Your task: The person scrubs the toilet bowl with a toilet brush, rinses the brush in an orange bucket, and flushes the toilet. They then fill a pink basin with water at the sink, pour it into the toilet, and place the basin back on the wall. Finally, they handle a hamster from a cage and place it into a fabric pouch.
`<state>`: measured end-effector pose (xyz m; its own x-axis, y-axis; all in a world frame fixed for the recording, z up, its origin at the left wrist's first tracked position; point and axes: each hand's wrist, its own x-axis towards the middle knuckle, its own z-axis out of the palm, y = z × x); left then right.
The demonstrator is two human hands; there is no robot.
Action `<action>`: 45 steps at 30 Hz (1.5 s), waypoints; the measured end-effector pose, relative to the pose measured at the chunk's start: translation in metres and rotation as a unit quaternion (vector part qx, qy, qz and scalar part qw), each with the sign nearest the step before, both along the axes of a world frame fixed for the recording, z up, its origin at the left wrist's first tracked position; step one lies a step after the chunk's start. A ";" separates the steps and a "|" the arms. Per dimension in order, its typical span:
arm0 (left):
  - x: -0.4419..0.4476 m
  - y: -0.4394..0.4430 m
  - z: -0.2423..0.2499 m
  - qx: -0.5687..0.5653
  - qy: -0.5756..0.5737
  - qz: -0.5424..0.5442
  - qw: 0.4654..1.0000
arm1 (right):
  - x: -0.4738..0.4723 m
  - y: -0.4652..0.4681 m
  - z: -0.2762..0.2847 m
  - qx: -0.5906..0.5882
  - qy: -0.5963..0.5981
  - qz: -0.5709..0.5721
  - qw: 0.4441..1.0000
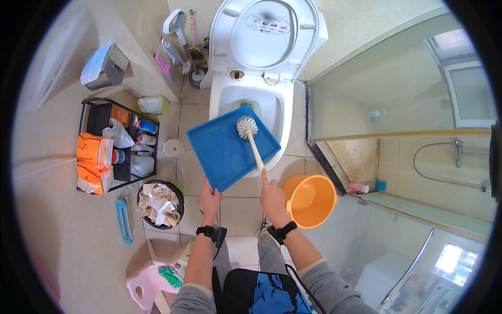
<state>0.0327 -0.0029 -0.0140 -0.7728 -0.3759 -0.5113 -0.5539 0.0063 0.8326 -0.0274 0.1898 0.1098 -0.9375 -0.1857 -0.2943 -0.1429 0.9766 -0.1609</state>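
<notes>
My left hand (210, 199) grips the near corner of a shallow blue plastic tray (219, 149), tilted over the bowl of a white toilet (283, 102). With my right hand (272, 198) I hold the pale handle of a toilet brush (255, 151), index finger laid along it. The brush's round white bristle head rests on or just above the tray's inner face, near its far right side; contact is hard to tell. The toilet's seat and lid (263, 35) stand raised. Part of the bowl is hidden under the tray.
An orange bucket (310, 202) stands right of my right hand, beside the shower's glass partition (376, 90). To the left are a full wastebasket (160, 206), a black rack (133, 178) of bottles and packs, and a pink stool (151, 280). Brushes hang left of the toilet.
</notes>
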 end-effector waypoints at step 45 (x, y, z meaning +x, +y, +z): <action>0.002 0.000 0.001 -0.018 0.007 0.005 1.000 | -0.049 0.014 -0.006 0.078 0.057 0.055 0.994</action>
<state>0.0346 -0.0028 -0.0129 -0.7759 -0.4017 -0.4864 -0.5424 0.0312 0.8395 -0.0759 0.2040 0.1034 -0.9426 -0.2503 -0.2213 -0.2596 0.9656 0.0135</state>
